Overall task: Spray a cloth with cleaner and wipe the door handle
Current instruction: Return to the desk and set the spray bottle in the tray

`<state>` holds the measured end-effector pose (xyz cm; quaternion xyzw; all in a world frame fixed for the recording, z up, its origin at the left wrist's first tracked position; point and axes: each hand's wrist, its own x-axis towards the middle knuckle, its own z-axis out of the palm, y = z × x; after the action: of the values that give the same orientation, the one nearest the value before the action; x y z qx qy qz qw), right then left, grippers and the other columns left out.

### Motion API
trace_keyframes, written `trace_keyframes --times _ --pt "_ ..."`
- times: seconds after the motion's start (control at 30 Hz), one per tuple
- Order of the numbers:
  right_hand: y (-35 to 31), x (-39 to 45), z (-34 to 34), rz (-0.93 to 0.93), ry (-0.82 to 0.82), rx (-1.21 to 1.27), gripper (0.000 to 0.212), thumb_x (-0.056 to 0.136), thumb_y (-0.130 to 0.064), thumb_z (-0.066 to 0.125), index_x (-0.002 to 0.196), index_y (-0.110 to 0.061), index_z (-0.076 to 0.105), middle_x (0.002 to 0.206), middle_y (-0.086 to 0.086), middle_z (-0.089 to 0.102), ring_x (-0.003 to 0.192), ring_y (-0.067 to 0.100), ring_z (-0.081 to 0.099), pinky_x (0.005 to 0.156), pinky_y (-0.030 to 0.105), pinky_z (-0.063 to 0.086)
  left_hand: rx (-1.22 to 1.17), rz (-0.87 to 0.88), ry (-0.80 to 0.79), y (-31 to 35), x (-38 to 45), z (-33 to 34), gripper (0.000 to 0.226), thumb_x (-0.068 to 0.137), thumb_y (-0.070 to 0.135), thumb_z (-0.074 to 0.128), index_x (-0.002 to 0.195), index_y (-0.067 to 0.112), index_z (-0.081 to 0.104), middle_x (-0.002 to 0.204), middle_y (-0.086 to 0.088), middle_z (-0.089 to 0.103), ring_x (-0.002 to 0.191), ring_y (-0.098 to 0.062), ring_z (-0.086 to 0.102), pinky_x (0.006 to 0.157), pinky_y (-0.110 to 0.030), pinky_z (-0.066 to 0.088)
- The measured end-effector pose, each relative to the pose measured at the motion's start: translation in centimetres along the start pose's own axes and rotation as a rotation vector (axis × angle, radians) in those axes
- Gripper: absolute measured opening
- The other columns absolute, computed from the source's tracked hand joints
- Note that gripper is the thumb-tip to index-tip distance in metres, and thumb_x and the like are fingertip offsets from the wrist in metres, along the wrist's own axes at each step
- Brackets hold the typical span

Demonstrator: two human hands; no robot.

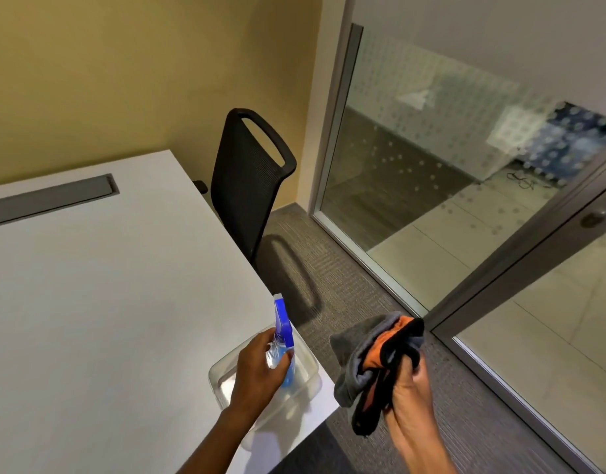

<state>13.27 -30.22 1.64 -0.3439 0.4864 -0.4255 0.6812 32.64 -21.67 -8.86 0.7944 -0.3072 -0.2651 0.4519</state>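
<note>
My left hand grips a clear spray bottle with a blue trigger head, held over a clear plastic tub at the table's near corner. Its nozzle points away from me. My right hand holds a bunched grey, orange and black cloth just right of the bottle, above the carpet. The door handle, a round metal knob on the glass door's frame, shows at the far right edge, well away from both hands.
A white table with a grey cable flap fills the left. A black mesh chair stands at its far corner against a yellow wall. Glass partition and door run along the right, with grey carpet between.
</note>
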Motion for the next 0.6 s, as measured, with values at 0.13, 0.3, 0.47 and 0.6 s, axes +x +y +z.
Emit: trace_keyframes --times 0.13,0.3,0.47,0.6 --pt "0.5 1.2 -0.2 0.002 -0.031 -0.045 0.033 0.096 -0.023 0.053 0.128 -0.017 0.05 0.103 0.013 0.072 0.084 0.021 0.073 0.07 0.034 0.059 -0.011 0.0 0.025 -0.4 0.1 -0.7 0.048 0.078 0.034 0.078 0.12 0.023 0.058 0.11 0.013 0.063 0.081 -0.004 0.064 0.089 -0.023 0.052" --pt "0.6 2.2 0.8 0.053 -0.086 -0.075 0.029 0.098 -0.028 0.051 0.126 -0.022 0.052 0.093 0.01 0.076 0.08 0.023 0.074 0.069 0.036 0.058 -0.02 -0.007 0.088 -0.8 -0.7 -2.0 0.045 0.077 0.034 0.079 0.114 0.034 0.053 0.107 0.023 0.06 0.082 0.001 0.065 0.087 -0.02 0.052" --pt "0.2 2.6 2.1 0.067 -0.143 -0.094 0.03 0.097 -0.026 0.052 0.127 -0.023 0.05 0.105 0.014 0.072 0.085 0.024 0.074 0.073 0.036 0.056 -0.038 -0.02 0.098 -1.5 -2.2 -3.3 0.053 0.071 0.042 0.075 0.118 0.027 0.056 0.115 0.008 0.067 0.094 -0.014 0.068 0.092 -0.027 0.055" --pt "0.2 2.8 2.6 0.081 -0.196 -0.121 0.027 0.097 -0.027 0.052 0.123 -0.028 0.052 0.107 0.015 0.07 0.085 0.023 0.073 0.068 0.033 0.056 -0.033 -0.05 0.098 -2.4 -3.4 -4.1 0.052 0.077 0.029 0.079 0.123 0.018 0.058 0.12 0.0 0.068 0.106 -0.022 0.067 0.098 -0.039 0.057"
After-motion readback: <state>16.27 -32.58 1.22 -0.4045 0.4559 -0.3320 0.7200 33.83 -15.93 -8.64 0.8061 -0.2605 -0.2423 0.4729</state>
